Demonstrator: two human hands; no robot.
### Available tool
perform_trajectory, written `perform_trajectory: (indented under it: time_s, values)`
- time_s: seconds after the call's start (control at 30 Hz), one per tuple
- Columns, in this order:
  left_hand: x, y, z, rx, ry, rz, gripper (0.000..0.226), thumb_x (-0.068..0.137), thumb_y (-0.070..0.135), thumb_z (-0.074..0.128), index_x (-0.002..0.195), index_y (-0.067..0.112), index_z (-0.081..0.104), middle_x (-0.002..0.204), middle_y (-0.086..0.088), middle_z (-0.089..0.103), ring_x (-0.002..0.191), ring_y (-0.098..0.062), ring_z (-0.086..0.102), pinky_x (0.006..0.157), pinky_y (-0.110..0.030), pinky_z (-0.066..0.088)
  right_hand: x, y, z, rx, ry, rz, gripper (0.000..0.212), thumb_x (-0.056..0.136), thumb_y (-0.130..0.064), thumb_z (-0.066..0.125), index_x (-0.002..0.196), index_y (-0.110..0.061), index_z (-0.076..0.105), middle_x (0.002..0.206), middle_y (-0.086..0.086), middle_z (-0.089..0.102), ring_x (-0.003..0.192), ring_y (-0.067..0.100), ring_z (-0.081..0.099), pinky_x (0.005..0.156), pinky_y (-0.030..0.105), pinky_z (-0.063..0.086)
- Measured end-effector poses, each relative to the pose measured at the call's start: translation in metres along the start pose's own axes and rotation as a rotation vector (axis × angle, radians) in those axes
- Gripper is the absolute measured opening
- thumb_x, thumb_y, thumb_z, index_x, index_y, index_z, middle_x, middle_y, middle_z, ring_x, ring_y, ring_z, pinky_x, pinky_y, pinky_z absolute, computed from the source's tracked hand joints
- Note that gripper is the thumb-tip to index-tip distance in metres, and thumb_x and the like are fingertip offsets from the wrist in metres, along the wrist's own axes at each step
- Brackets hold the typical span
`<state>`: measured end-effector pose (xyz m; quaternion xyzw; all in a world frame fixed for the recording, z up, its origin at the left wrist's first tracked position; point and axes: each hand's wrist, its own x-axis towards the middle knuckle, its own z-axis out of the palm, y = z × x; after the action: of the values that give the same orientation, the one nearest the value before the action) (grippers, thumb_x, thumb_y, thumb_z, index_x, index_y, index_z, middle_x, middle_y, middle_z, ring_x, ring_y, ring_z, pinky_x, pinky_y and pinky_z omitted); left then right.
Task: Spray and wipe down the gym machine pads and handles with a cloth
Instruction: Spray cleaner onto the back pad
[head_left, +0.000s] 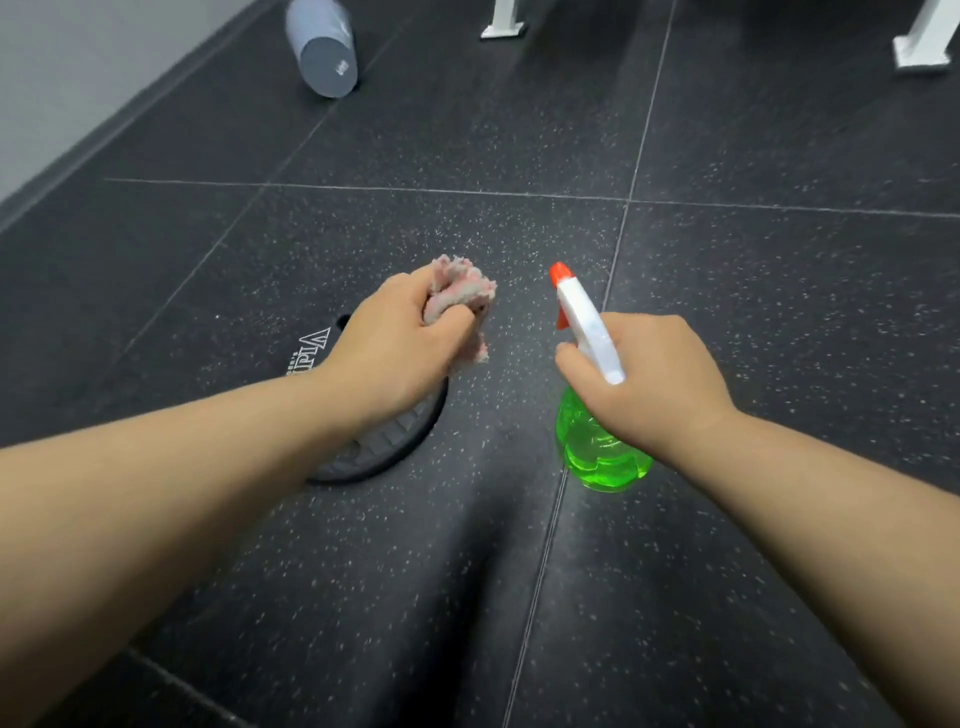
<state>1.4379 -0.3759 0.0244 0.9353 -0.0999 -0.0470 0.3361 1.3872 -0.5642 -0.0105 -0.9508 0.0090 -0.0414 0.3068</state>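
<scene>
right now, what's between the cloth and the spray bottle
Nothing: between the cloth in the left hand and the spray bottle in the right hand, the head view shows only bare speckled black floor.

Weight plate (384, 447), its lettering half under left grip (395, 343). Cloth (462, 286) mostly buried in same grip. Grey cylinder (324, 47), white machine feet (503, 26) cut by top edge. Spray bottle (592, 447) neck inside right grip (660, 379).
</scene>
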Motion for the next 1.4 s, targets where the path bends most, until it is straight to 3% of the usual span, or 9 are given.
perform_trajectory:
  time_s: [0.13, 0.27, 0.57, 0.8, 0.97, 1.1, 1.2, 1.3, 1.4]
  values:
    - [-0.036, 0.008, -0.029, 0.066, -0.025, 0.014, 0.022, 0.093, 0.039, 0.059, 0.081, 0.021, 0.058, 0.073, 0.009, 0.068, 0.070, -0.004, 0.061, 0.069, -0.025, 0.046, -0.020, -0.029, -0.008, 0.002, -0.048, -0.082, 0.034, 0.093, -0.039, 0.047, 0.083, -0.012, 0.066, 0.071, 0.008, 0.064, 0.074, 0.035, 0.057, 0.067, 0.039, 0.049]
    - [-0.088, 0.036, -0.075, 0.082, 0.047, 0.014, 0.017, 0.086, 0.037, 0.070, 0.089, 0.021, 0.065, 0.079, 0.007, 0.071, 0.078, -0.011, 0.067, 0.079, -0.033, 0.054, -0.045, -0.072, -0.035, 0.040, -0.010, -0.138, 0.040, 0.093, -0.037, 0.048, 0.061, -0.012, 0.044, 0.058, 0.005, 0.051, 0.066, 0.033, 0.051, 0.057, 0.037, 0.035]
    - [-0.252, 0.143, -0.197, 0.200, 0.269, 0.072, 0.009, 0.087, 0.015, 0.066, 0.087, 0.024, 0.065, 0.077, 0.013, 0.067, 0.063, 0.003, 0.064, 0.056, -0.008, 0.043, -0.133, -0.198, -0.130, 0.399, 0.089, -0.392, 0.040, 0.096, -0.035, 0.051, 0.065, -0.009, 0.052, 0.061, 0.005, 0.055, 0.064, 0.026, 0.049, 0.060, 0.038, 0.035]
    - [-0.422, 0.223, -0.311, 0.417, 0.555, 0.071, 0.006, 0.080, 0.021, 0.067, 0.082, 0.021, 0.061, 0.073, 0.003, 0.067, 0.069, -0.017, 0.065, 0.069, -0.040, 0.055, -0.233, -0.329, -0.239, 0.567, 0.079, -0.697, 0.028, 0.092, -0.023, 0.056, 0.067, -0.015, 0.045, 0.080, 0.001, 0.043, 0.065, 0.018, 0.041, 0.056, 0.023, 0.032]
    - [-0.547, 0.277, -0.370, 0.426, 0.727, 0.066, 0.007, 0.078, 0.016, 0.065, 0.079, 0.022, 0.062, 0.062, 0.008, 0.064, 0.055, -0.009, 0.061, 0.062, -0.042, 0.058, -0.322, -0.414, -0.310, 0.682, 0.058, -0.851, 0.035, 0.087, -0.017, 0.057, 0.058, -0.013, 0.038, 0.056, 0.001, 0.038, 0.052, 0.018, 0.032, 0.047, 0.026, 0.026]
    - [-0.628, 0.330, -0.408, 0.507, 0.877, 0.129, 0.011, 0.080, 0.017, 0.065, 0.089, 0.021, 0.069, 0.075, 0.003, 0.071, 0.067, -0.017, 0.070, 0.067, -0.041, 0.060, -0.386, -0.465, -0.360, 0.867, 0.076, -0.898, 0.030, 0.078, -0.018, 0.066, 0.058, -0.009, 0.046, 0.055, 0.001, 0.041, 0.053, 0.019, 0.036, 0.052, 0.031, 0.032]
    - [-0.685, 0.362, -0.431, 0.623, 0.944, 0.174, 0.008, 0.083, 0.016, 0.067, 0.089, 0.021, 0.069, 0.073, 0.006, 0.072, 0.065, -0.012, 0.068, 0.064, -0.030, 0.056, -0.431, -0.504, -0.388, 1.041, 0.056, -0.906, 0.022, 0.076, -0.018, 0.068, 0.078, 0.003, 0.063, 0.064, 0.005, 0.057, 0.056, 0.018, 0.057, 0.060, 0.031, 0.049]
    - [-0.730, 0.377, -0.450, 0.720, 0.980, 0.178, 0.005, 0.081, 0.016, 0.066, 0.082, 0.020, 0.065, 0.068, 0.011, 0.068, 0.057, -0.004, 0.061, 0.058, -0.025, 0.051, -0.467, -0.536, -0.407, 1.262, -0.082, -0.877, 0.021, 0.075, -0.015, 0.069, 0.091, -0.001, 0.066, 0.074, 0.001, 0.057, 0.065, 0.018, 0.070, 0.078, 0.051, 0.060]
    - [-0.756, 0.379, -0.465, 0.771, 1.005, 0.165, 0.004, 0.080, 0.018, 0.067, 0.078, 0.019, 0.063, 0.069, 0.009, 0.068, 0.059, -0.008, 0.062, 0.061, -0.034, 0.053, -0.488, -0.558, -0.419, 1.338, -0.159, -0.844, 0.031, 0.065, -0.016, 0.073, 0.095, -0.014, 0.065, 0.083, 0.004, 0.061, 0.064, 0.020, 0.072, 0.077, 0.052, 0.060]
